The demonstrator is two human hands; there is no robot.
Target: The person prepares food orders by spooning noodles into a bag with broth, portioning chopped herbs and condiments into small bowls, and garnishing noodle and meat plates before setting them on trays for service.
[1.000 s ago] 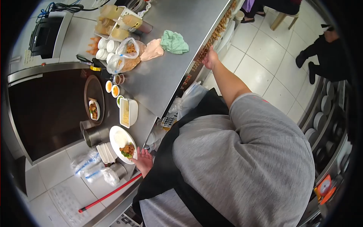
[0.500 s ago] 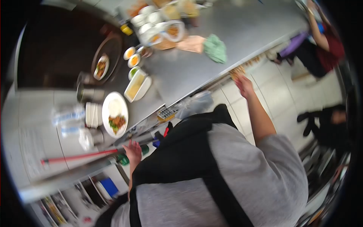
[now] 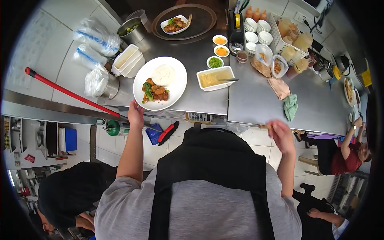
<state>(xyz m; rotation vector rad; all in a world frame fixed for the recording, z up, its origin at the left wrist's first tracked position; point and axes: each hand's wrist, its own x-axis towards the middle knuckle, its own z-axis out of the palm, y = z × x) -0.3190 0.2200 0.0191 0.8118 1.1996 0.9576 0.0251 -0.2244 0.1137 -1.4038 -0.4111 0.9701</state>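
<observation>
My left hand (image 3: 136,115) is at the near-left rim of a white oval plate (image 3: 178,94), fingers apart and fingertips against the rim. Rice (image 3: 163,75) and fried pieces with green vegetables (image 3: 159,93) lie on the plate. My right hand (image 3: 281,135) is raised off the counter's front edge, below the green cloth (image 3: 291,107). Its fingers are pinched together around something small and brownish, too small to name. A white tub (image 3: 216,78) with pale shreds and a utensil stands right of the plate.
On the steel counter (image 3: 256,100) are sauce cups (image 3: 221,51), bagged food (image 3: 279,66), a pink cloth (image 3: 279,88) and a bottle basket (image 3: 275,28). A dish on a round tray (image 3: 208,30) sits behind. A red pole (image 3: 72,92) slants left. Other people stand left (image 3: 72,192) and right (image 3: 352,158).
The view has turned and levelled. My left hand, off the plate half a second ago, is back at its rim. My right hand has drawn back from the brown sticks at the counter's edge.
</observation>
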